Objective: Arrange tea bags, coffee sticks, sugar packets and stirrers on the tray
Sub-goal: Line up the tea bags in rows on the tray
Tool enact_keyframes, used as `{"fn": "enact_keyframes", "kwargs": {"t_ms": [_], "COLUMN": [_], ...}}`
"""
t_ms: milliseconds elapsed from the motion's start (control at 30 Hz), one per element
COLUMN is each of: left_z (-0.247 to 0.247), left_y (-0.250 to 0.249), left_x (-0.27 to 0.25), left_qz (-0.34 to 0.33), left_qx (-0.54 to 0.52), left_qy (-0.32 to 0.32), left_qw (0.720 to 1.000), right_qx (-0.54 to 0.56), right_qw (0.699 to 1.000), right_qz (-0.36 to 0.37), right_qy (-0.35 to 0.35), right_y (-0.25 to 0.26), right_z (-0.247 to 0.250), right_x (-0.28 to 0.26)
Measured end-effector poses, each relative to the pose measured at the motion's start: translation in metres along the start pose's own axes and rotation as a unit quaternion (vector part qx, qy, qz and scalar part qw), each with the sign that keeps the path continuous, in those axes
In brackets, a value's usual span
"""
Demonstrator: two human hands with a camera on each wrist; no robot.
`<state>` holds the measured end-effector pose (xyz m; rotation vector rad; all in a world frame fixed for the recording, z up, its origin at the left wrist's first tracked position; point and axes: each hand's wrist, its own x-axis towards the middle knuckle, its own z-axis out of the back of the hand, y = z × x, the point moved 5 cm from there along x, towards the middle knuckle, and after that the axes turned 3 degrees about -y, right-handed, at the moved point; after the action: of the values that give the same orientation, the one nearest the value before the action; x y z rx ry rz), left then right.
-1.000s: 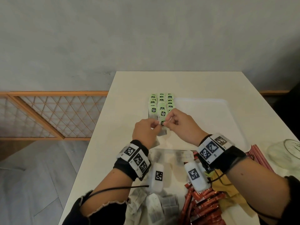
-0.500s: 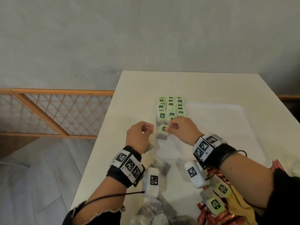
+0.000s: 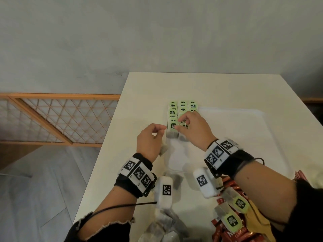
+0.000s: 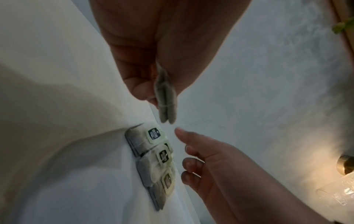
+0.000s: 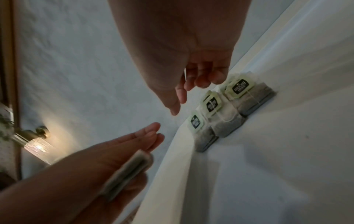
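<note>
Tea bags with green tags [image 3: 182,109] lie in three overlapping rows at the far-left corner of the white tray [image 3: 244,137]. My right hand [image 3: 181,123] hovers over the nearest bags [image 5: 220,115], fingers loosely curled with nothing plainly held. Just left of the tray's rim is my left hand [image 3: 160,131]. It grips one grey tea bag [image 4: 165,97] against the palm. The bag's end pokes out below the hand [image 3: 164,149] and shows again in the right wrist view [image 5: 128,168].
Loose tea bags [image 3: 164,224] lie at the table's near edge. Red coffee sticks [image 3: 232,231] with two tagged tea bags [image 3: 239,203] and a yellow packet [image 3: 257,222] lie under my right forearm. A wooden lattice rail [image 3: 61,119] runs beyond the table's left edge.
Both hands were pinching one tea bag. The right hand then carried it to the near end of the rows and laid it down, while the left hand drew back to the left.
</note>
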<state>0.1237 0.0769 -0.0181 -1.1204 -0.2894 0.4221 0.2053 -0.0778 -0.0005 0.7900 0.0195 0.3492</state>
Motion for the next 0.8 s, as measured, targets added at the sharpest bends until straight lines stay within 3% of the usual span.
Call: {"fn": "enact_keyframes", "kwargs": {"t_ms": [67,133,200,267,400,600,800], "left_z": [-0.003,-0.007,-0.012,-0.018,-0.022,-0.023,-0.044], "left_y": [-0.011,-0.021,-0.029,-0.035,-0.045,-0.044,-0.061], "left_x": [-0.004,-0.009,-0.015,-0.021,-0.036,-0.058,-0.087], "left_qz": [-0.017,-0.028,-0.036,-0.044,-0.065,0.032,0.082], "left_qx": [-0.015,-0.026,-0.031,-0.029,-0.014,-0.021,-0.086], "left_qy": [-0.001,0.005,0.019,0.038,0.054,0.02,0.119], "left_qw": [1.0,0.999,0.999,0.998,0.996,0.999,0.986], "right_qx": [0.077,0.146,0.176,0.192,0.206,0.164,0.122], "right_qw": [0.997,0.985,0.972,0.966,0.968,0.984,0.991], "right_qz": [-0.011,-0.032,-0.042,-0.051,-0.068,-0.065,-0.014], "right_qy": [0.022,0.089,0.151,0.167,0.125,0.017,-0.044], "right_y": [0.005,0.012,0.017,0.015,0.007,-0.01,-0.004], "right_z": [0.003,-0.001,-0.006,-0.005,0.014,0.048,0.065], "right_x": [-0.017,-0.037,-0.055,-0.066,-0.076,-0.086,-0.097]}}
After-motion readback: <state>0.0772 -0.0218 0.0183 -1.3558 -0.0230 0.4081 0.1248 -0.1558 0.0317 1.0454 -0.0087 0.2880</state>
